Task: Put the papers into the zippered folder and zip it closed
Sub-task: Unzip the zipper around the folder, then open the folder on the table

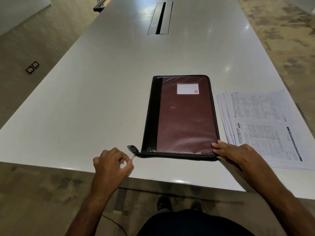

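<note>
Both bare forearms are reaching forward from the bottom of the view, elbows low and wrists pretty much straight. The left hand (111, 161) is curling up, thumb and forefinger pinching something small and silvery at the fingertips (130, 161), with the other fingers tucking loosely into the palm just behind that pinch. The right hand (236, 155) is lying flatter with the fingers stretched out and spread a bit, thumb on top and pointing inward, fingertips pressing down rather than wrapping round anything.

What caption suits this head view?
Left hand pinches the zipper pull; right hand steadies the closed folder beside papers.
</note>
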A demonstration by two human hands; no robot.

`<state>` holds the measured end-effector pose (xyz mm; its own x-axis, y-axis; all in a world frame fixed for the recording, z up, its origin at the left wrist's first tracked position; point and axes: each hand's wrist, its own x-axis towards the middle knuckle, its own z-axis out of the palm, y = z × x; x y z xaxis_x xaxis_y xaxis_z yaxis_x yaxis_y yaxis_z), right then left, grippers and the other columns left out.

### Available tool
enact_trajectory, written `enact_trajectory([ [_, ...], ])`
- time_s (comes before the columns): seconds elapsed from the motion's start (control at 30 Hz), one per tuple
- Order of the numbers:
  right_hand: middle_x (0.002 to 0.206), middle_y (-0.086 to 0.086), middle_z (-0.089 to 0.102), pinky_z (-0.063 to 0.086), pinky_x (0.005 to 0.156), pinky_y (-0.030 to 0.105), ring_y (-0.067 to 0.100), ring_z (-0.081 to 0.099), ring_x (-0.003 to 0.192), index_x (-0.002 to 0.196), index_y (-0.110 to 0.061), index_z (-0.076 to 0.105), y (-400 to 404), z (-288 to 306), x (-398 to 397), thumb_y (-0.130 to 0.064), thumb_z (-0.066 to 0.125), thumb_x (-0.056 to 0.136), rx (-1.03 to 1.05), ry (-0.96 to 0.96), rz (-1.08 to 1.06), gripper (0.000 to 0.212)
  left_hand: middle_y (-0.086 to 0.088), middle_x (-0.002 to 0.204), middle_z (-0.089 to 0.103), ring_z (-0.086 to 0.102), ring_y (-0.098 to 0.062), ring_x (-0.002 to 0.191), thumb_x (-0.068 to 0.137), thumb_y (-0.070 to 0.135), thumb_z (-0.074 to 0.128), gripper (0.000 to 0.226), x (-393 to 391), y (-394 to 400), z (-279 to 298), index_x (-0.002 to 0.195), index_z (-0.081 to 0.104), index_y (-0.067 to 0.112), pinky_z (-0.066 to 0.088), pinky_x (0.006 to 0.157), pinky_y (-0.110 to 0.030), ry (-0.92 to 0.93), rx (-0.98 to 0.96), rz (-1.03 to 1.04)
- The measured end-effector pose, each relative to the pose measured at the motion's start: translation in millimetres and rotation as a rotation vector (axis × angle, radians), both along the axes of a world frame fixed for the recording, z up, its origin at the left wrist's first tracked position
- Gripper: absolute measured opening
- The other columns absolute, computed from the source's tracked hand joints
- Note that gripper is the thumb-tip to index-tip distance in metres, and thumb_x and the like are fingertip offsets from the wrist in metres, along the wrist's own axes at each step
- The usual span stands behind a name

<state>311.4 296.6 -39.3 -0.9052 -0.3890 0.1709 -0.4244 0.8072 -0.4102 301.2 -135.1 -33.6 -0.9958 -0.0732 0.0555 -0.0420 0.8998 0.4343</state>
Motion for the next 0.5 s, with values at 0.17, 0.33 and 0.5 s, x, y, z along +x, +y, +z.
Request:
enact_trajectory([
  [0.17,0.131,0.005,0.071,0.049,0.094,0.042,0.026,0.068,0.118,0.121,-0.013,0.076,-3.6,12.2,3.4,-0.005,0.072,0.086,-0.034,0.049,-0.09,0.036,0.018,0.086,0.056,0.055,-0.005,0.086,0.085,0.047,0.061,0.016,-7.7,-0.4,5.9,0.082,0.05,0.036,0.032,0.085,-0.037,0.106,0.171,-0.016],
  [0.33,0.112,-0.001,0.07,0.052,0.093,0.047,0.019,0.063,0.103,0.119,-0.014,0.072,-15.0,13.5,-15.3,-0.01,0.068,0.098,-0.236,0.012,-0.328,0.023,0.012,0.101,0.053,0.049,-0.014,0.093,0.091,0.039,0.071,0.026,-39.7,28.2,10.5,0.104,0.051,0.03,0.044,0.088,-0.043,0.179,0.181,-0.03],
  [0.5,0.113,0.002,0.067,0.044,0.098,0.05,0.024,0.06,0.104,0.129,-0.017,0.069,-24.5,14.4,-51.5,-0.034,0.066,0.099,-0.147,-0.034,-0.497,0.034,0.005,0.132,0.056,0.047,-0.013,0.12,0.098,0.039,0.067,0.043,-89.6,69.2,17.1,0.134,0.052,0.021,0.046,0.105,-0.045,0.188,0.213,-0.145],
])
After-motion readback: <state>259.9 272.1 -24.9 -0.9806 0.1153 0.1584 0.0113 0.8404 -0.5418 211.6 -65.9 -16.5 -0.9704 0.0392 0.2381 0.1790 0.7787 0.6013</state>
